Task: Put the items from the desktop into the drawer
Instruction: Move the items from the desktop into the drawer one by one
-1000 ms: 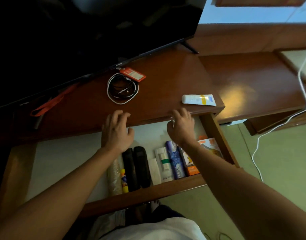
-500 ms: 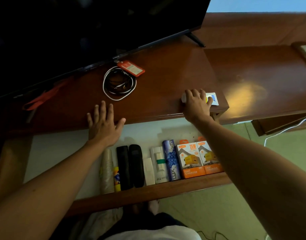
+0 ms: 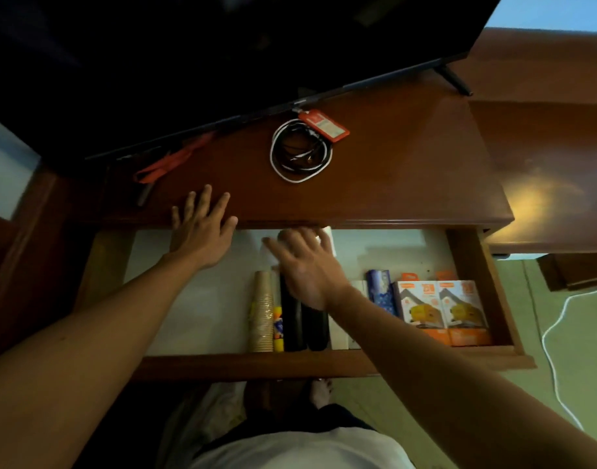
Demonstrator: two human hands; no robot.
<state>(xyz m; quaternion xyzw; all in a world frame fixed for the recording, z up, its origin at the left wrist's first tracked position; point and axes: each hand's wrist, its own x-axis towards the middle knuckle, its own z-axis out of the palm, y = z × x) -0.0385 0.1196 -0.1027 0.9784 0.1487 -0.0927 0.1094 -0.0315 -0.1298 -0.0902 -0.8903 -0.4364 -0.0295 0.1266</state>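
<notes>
Right hand (image 3: pixel 305 265) carries the white tube (image 3: pixel 328 239), fingers curled round it, over the open drawer (image 3: pixel 358 363). Left hand (image 3: pixel 202 228) rests flat and open on the worktop (image 3: pixel 408 170) edge. Risk: the blurred, loose hold may drop the tube askew onto the black cases (image 3: pixel 302 319).

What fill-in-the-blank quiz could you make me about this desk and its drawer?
1. The drawer stands ___.
2. The coiled cable lies on the ___, not in the drawer.
3. The two orange boxes sit at the drawer's ___ end.
Missing words: open; desktop; right.
</notes>
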